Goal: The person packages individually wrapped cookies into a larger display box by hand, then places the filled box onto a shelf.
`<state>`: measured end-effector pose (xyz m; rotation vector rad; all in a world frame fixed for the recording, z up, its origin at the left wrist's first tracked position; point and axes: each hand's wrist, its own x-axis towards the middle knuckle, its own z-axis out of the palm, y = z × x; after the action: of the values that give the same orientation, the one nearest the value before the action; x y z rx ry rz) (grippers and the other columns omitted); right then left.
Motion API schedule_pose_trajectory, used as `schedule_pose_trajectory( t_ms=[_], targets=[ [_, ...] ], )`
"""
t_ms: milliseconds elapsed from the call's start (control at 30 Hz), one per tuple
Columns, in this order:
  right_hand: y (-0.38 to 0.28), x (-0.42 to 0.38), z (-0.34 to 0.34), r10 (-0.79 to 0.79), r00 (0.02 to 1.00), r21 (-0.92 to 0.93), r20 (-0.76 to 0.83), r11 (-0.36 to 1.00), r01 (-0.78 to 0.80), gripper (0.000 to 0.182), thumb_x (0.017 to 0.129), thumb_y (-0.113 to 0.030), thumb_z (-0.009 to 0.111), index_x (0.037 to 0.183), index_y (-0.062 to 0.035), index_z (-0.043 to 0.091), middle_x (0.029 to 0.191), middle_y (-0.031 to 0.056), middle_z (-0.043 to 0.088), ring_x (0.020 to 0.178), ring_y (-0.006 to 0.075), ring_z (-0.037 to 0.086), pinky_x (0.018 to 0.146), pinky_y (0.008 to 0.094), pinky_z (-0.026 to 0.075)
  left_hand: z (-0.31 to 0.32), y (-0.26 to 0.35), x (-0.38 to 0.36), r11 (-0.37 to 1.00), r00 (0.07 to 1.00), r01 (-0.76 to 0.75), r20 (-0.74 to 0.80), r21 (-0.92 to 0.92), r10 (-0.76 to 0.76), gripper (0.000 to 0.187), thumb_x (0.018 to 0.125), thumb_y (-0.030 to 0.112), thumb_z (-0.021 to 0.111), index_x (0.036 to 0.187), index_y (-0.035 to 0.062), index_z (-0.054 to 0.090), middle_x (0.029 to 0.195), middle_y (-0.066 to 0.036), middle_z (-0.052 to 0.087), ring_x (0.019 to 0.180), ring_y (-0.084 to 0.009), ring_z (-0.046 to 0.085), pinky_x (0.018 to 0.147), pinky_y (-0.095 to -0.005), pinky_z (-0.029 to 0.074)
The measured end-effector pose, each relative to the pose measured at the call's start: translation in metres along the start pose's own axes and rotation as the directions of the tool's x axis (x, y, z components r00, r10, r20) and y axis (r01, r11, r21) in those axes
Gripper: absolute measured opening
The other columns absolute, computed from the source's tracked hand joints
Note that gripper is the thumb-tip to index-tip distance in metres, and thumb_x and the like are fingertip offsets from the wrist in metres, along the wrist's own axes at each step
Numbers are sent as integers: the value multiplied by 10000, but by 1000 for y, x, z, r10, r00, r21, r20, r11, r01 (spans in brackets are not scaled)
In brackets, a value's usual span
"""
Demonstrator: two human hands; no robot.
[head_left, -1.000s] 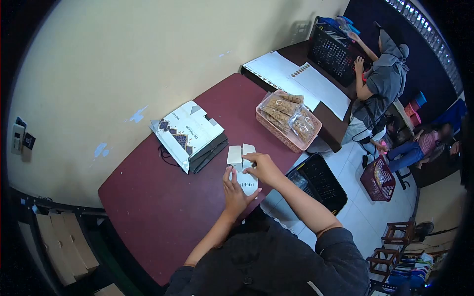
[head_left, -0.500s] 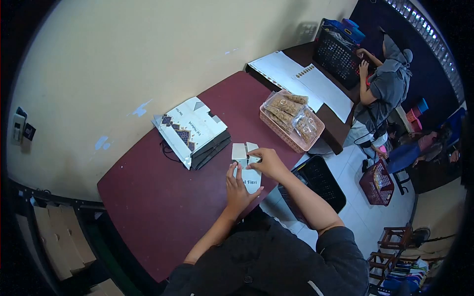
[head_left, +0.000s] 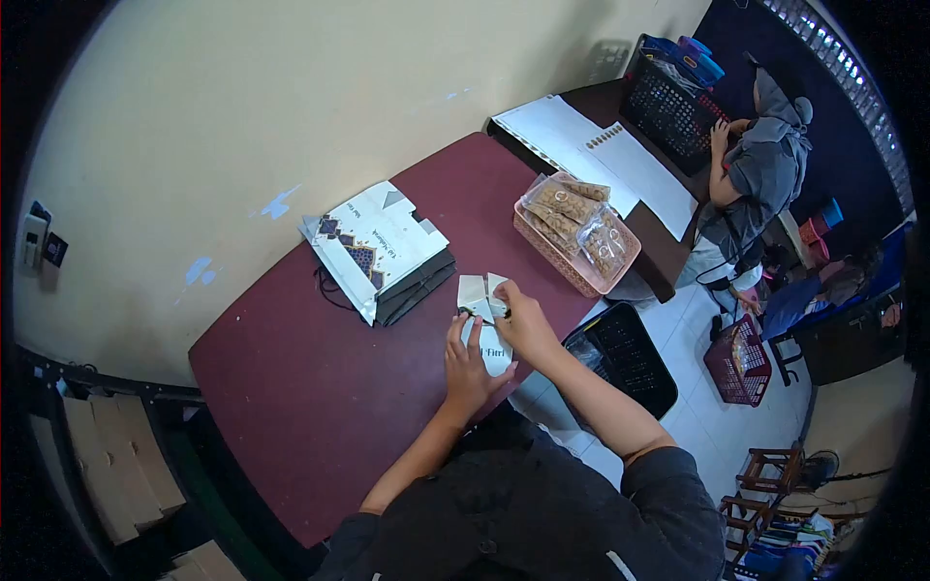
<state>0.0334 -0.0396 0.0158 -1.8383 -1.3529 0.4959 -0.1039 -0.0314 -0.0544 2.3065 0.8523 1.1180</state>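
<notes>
A small white box [head_left: 496,354] with dark lettering and raised flaps is at the table's front edge. My left hand [head_left: 469,372] is wrapped round its left side, thumb at the lower right. My right hand [head_left: 526,327] pinches at the right flap near the box's top; its fingertips partly hide that flap. To the left lies a stack of flattened white bags [head_left: 380,238] with a dark blue pattern and dark sides. A pink basket [head_left: 620,278] holding clear packets of brown food [head_left: 564,202] stands to the right.
White sheets [head_left: 620,167] lie on a dark side table beside a black crate [head_left: 668,108]. A person [head_left: 770,155] stands there, with another person partly seen farther right. On the floor are a black basket [head_left: 635,363] and a maroon basket [head_left: 738,363].
My right hand has shifted slightly up along the box, and the flaps stand at a different angle. The person's hands at the crate have come closer together.
</notes>
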Motion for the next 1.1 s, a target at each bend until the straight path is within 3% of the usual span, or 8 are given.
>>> schedule_pose_trajectory(
  t_ms=[233,500,600,833,900,967,1033,1100],
  targets=[
    [0,-3,0,66,995,-45,72,997,-63,268,740,-13,648,973,9,516,924,258,606,894,431,594,753,476,467,-4,6,4,997,996,80,43,14,-80,1011,586,351,810,1394,29,295,1332,-247,268,1232,-428,327,1016,-522,316],
    [7,-15,3,-97,995,90,-8,991,97,289,738,-15,658,1009,13,564,980,217,591,920,406,580,788,441,463,-4,6,4,996,995,87,38,38,-88,997,589,363,799,1392,33,308,1305,-226,298,1225,-436,328,1011,-519,335],
    [4,-17,-3,-43,997,95,66,995,36,311,755,-30,653,1055,9,580,1046,219,596,1013,404,566,858,433,457,-5,7,5,995,994,96,46,32,-98,1000,588,368,797,1393,33,308,1301,-224,300,1220,-437,332,1005,-519,339],
    [15,-25,-3,-205,979,-62,16,977,206,370,759,-83,692,1107,5,603,1155,241,575,972,360,617,850,379,489,-5,6,0,994,996,60,62,89,-66,1088,544,363,823,1420,43,264,1313,-222,261,1227,-418,325,1016,-508,335],
    [4,-22,-15,-120,992,-25,25,992,121,312,783,-153,690,1052,-2,642,1129,234,596,972,351,622,844,375,490,-4,6,-3,995,995,62,75,79,-68,1074,557,371,817,1419,46,265,1315,-219,262,1230,-420,318,1022,-512,329],
    [-4,-9,-29,140,963,-16,231,990,-140,252,801,-201,667,972,-17,674,1058,215,632,1013,355,601,857,411,471,-4,4,-5,995,995,23,90,93,-32,1061,568,381,812,1416,53,266,1315,-217,261,1235,-425,308,1024,-513,327],
    [-1,0,-31,93,971,-54,221,995,-83,223,804,-225,664,901,-25,686,963,202,651,946,335,624,799,402,485,-5,3,-4,996,995,19,96,83,-27,1041,581,386,806,1408,54,269,1321,-225,257,1238,-435,299,1023,-520,324],
    [2,9,-28,-59,980,-115,192,990,82,258,774,-179,684,983,-26,672,869,151,661,833,291,642,742,384,493,-6,-1,-4,997,995,15,93,73,-22,1028,593,387,803,1404,56,265,1339,-231,242,1249,-439,291,1027,-527,316]
  ],
)
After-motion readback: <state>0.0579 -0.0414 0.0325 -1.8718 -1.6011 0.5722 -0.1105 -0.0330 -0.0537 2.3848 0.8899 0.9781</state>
